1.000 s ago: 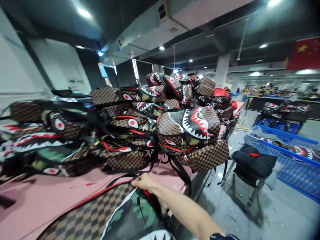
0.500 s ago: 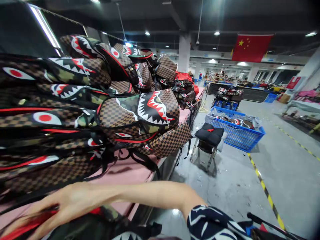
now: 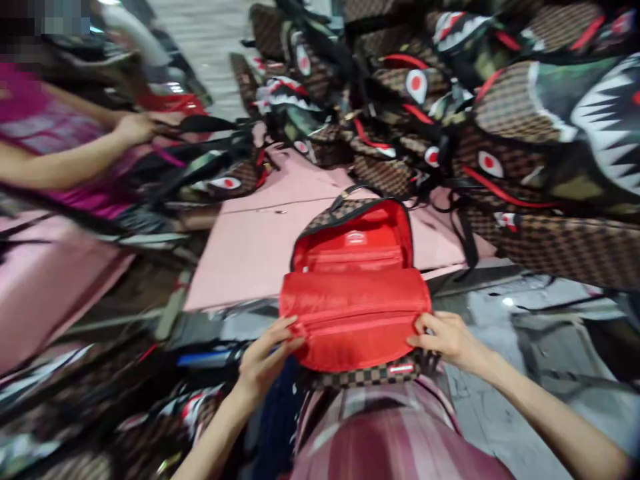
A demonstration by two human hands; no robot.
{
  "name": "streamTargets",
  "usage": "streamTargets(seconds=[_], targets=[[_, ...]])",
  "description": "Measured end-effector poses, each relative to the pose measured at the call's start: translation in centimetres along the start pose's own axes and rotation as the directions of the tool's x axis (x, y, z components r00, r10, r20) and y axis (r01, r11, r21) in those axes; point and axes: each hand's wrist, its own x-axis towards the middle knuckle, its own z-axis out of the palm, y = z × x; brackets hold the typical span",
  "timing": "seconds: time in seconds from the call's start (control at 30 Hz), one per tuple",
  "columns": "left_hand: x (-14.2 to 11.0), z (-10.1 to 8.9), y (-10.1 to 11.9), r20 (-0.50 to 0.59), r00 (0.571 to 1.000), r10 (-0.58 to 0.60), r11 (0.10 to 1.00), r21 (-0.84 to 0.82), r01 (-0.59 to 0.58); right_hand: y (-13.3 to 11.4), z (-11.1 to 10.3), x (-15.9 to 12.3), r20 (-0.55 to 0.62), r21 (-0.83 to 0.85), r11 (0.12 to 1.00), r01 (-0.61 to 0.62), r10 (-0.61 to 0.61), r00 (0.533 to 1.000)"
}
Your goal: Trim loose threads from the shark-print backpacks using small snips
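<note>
The open bag (image 3: 355, 293) is between the two hands, half on the pink table (image 3: 245, 233). The left hand (image 3: 267, 353) pinches its left edge. The right hand (image 3: 445, 337) pinches its right edge. Many bags (image 3: 415, 87) lie far and right, too heaped to count.

A wearer appears in a plaid garment (image 3: 380, 440) at six o'clock, its cloth banded in maroon, dusty pink and greyish white, with a narrow maroon edge curving along the side toward five o'clock. Dark navy fabric (image 3: 277, 417) flecked with white shows between six and seven o'clock. The left hand (image 3: 265, 357), at seven, and right hand (image 3: 447, 339), at four, are ungloved, with slim fingers and bare forearms.
</note>
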Motion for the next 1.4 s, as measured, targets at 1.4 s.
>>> streamTargets(seconds=[1.4], targets=[[11.1, 6.6, -1.7, 0.545, 0.602, -0.583, 0.738, 0.666, 0.111, 11.0, 7.9, 16.6, 0.589, -0.275, 0.872, -0.404, 0.485, 0.646]])
